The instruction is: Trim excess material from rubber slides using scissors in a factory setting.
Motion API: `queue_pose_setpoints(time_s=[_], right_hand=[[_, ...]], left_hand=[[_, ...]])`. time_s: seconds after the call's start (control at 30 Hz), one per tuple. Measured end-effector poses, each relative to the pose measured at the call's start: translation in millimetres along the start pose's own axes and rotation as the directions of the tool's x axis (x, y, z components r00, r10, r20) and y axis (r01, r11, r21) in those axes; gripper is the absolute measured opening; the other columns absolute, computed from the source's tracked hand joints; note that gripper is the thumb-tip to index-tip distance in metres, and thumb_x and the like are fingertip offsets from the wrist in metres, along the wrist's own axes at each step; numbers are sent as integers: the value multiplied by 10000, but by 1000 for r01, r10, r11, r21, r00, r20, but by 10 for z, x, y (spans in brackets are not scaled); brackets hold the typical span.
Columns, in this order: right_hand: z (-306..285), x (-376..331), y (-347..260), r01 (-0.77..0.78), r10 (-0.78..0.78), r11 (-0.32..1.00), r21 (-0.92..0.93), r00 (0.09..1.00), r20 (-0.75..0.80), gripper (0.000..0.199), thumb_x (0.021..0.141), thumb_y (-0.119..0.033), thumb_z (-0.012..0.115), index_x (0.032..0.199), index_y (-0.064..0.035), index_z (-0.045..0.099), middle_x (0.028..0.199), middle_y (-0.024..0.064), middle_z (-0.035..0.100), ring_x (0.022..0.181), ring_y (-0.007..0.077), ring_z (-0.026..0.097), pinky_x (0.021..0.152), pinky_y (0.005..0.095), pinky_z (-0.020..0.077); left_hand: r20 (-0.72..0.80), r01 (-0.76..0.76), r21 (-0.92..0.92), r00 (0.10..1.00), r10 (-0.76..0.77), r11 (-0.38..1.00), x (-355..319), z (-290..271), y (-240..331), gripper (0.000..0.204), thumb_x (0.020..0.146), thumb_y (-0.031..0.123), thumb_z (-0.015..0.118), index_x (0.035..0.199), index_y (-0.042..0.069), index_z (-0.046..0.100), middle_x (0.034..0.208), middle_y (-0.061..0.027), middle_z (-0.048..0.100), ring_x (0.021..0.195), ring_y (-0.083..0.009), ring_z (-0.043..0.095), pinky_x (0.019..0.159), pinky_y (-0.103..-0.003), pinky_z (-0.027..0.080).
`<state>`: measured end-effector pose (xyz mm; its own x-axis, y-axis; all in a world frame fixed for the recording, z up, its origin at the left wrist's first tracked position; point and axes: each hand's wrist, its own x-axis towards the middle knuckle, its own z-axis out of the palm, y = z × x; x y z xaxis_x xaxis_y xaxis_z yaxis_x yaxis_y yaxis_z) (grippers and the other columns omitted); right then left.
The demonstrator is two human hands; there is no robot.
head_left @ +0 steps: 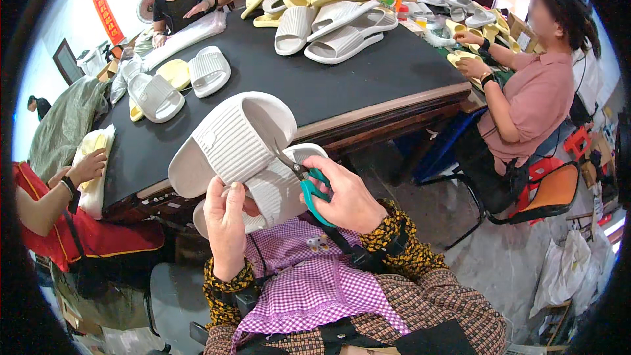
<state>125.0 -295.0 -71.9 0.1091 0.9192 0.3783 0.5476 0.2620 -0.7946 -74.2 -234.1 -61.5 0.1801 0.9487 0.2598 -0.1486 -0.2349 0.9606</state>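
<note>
My left hand [225, 225] is closed on a light grey ribbed slide slipper [244, 137], thumb and fingers pinching its lower edge. A second grey slipper [284, 192] lies against it, lower and partly hidden behind my hands. In my right hand [350, 198] is a pair of scissors [309, 190] with teal handles and dark blades. My fingers are through the handles, and the slightly parted blades reach the edge of the upper slipper's strap. Both slippers are held up in front of me, above my checked purple apron [299, 289].
A dark-topped table [276, 69] spans the front, with a heap of grey and yellow slippers [296, 26] at its far side. Loose slippers [156, 97] lie left. Co-workers are at the left, back and right. An orange-seated chair [549, 192] stands right.
</note>
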Motion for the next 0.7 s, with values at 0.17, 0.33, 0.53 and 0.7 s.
queue_pose_setpoints(time_s=[0.17,0.33,0.53,0.7], right_hand=[[10,65,-54,77,-76,996,34,997,-27,479,784,-81,714,1204,-1,498,1064,159,617,856,207,662,719,305,538],[14,100,-81,86,-86,996,6,995,-47,466,783,-68,705,1196,2,500,1029,163,630,850,222,674,722,313,549],[30,105,-53,144,-146,989,-20,987,-73,467,779,-71,713,1190,4,505,990,162,640,833,229,677,723,330,546],[-27,70,-33,145,-145,989,-15,967,-211,459,778,-72,726,1182,-5,519,946,139,643,810,180,660,718,308,531]], left_hand=[[74,48,-16,996,-46,999,3,-18,-37,232,977,108,488,1182,1,508,799,-8,574,592,-64,535,548,-204,436],[90,35,4,995,-35,999,-27,-7,-40,222,976,115,486,1161,0,529,794,3,564,621,-53,517,550,-210,445],[73,30,24,997,-31,999,-22,-20,-73,236,973,108,488,1177,-5,531,798,5,560,622,-47,512,550,-223,450],[26,18,68,999,-19,998,-29,-68,-99,238,973,110,493,1175,-8,532,788,-1,566,600,-50,520,547,-225,446]])
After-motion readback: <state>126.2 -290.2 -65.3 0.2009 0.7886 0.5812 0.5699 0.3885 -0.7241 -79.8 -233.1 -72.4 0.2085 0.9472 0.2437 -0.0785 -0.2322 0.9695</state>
